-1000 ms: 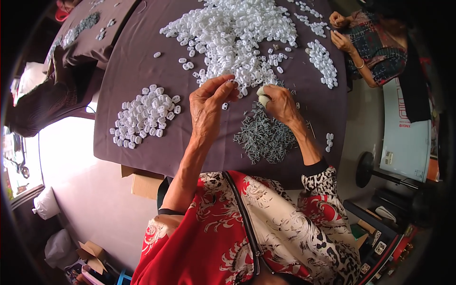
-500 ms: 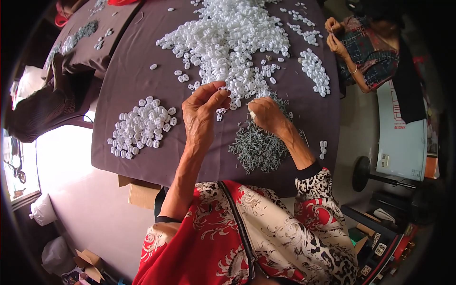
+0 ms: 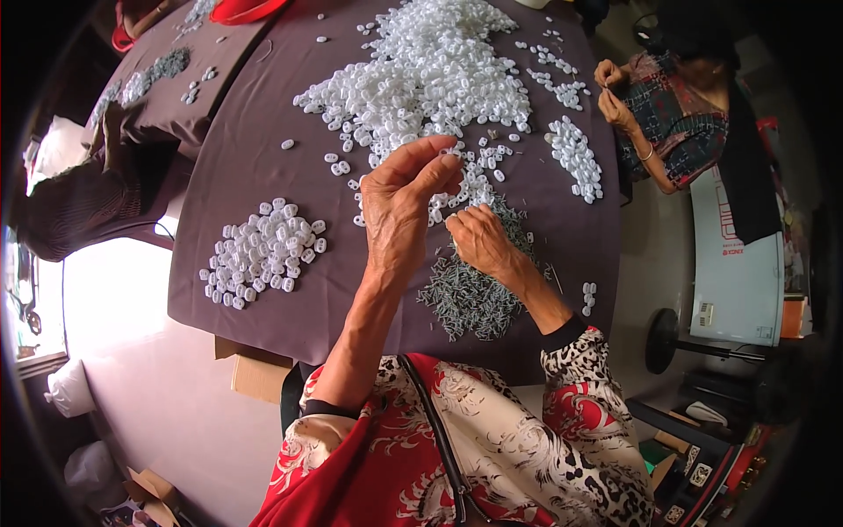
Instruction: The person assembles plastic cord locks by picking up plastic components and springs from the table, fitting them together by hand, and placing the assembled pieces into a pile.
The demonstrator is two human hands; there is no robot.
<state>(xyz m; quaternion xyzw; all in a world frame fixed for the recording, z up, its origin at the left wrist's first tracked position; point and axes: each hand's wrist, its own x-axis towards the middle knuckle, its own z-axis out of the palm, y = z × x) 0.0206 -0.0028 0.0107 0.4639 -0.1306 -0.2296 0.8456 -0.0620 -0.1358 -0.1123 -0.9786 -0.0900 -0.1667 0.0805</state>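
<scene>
My left hand point(image 3: 397, 195) is raised over the brown-covered table, thumb and forefinger pinched together. Whatever lies between those fingertips is too small to make out. Just right of it and nearer to me, my right hand point(image 3: 483, 240) is curled closed above the far part of a heap of small grey pins point(image 3: 474, 303); its fingertips are hidden. Beyond both hands spreads a big heap of white oval plastic pieces point(image 3: 430, 75) with small openings. A smaller group of similar white pieces point(image 3: 263, 255) lies to the left of my left forearm.
Another cluster of white pieces point(image 3: 575, 158) lies near the table's right edge, by a co-worker's hands point(image 3: 615, 101). A few pieces point(image 3: 589, 299) sit at the near right. A second table point(image 3: 215, 61) with more parts stands at left. A cardboard box point(image 3: 261, 373) shows below the front edge.
My left hand has moved to the right and slightly away from me, still pinched. My right hand has shifted a little left, staying curled. The whole view has tilted slightly.
</scene>
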